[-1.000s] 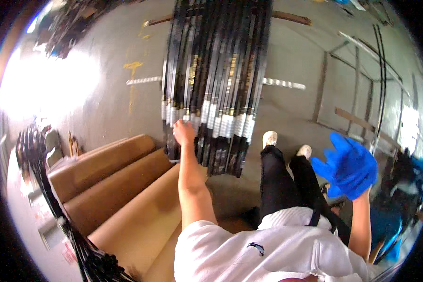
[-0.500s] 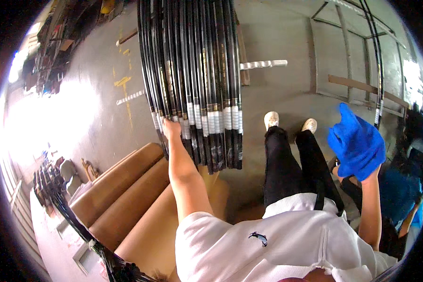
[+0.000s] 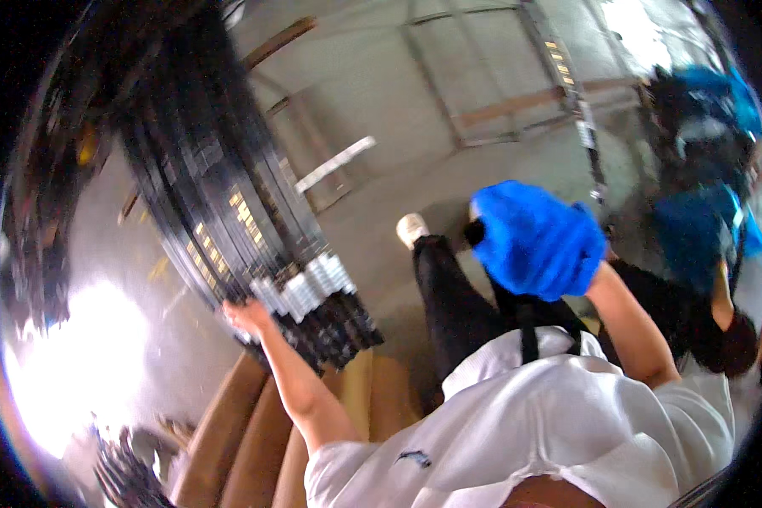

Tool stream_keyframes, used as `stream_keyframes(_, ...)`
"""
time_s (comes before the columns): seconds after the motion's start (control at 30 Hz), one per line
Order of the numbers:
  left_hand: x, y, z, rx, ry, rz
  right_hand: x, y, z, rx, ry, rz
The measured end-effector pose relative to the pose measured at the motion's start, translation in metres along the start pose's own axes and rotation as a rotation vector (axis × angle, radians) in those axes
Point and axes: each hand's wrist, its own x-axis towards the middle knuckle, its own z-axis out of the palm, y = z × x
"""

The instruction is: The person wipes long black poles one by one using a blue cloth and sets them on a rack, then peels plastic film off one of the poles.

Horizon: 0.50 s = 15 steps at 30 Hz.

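A wide row of long black rods (image 3: 220,169), which look like fishing rods, lies side by side at left. White banded sections (image 3: 305,288) cross them near their near ends. My left hand (image 3: 247,317) is closed on a rod at the row's left edge, just beside the white bands; its fingers are somewhat blurred. A bunched bright blue cloth (image 3: 533,237) covers most of my right hand (image 3: 599,275), which grips it in front of my body, apart from the rods. My right fingers are hidden by the cloth.
A white-wrapped support bar (image 3: 337,164) sticks out right of the row. Brown padded rolls (image 3: 250,427) lie below it. Another black rod (image 3: 582,127) stands by a floor frame (image 3: 461,118). At right is a person in blue (image 3: 694,220); more dark rods (image 3: 127,470) lie lower left.
The view has turned, so the rods now slant at left. My right hand has brought the blue cloth leftward, in front of my legs. My left hand stays at the row's left edge.
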Motion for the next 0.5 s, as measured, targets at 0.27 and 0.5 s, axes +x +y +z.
stream_keyframes(0.27,-0.195,0.348,-0.063,-0.934,-0.863,0.373,-0.047,0.011,-0.078,0.170,0.165,-0.117)
stream_keyframes(0.5,-0.442,0.629,0.005,-1.070,-1.716,0.351,-0.113,0.020,-0.182,0.329,0.438,-0.233)
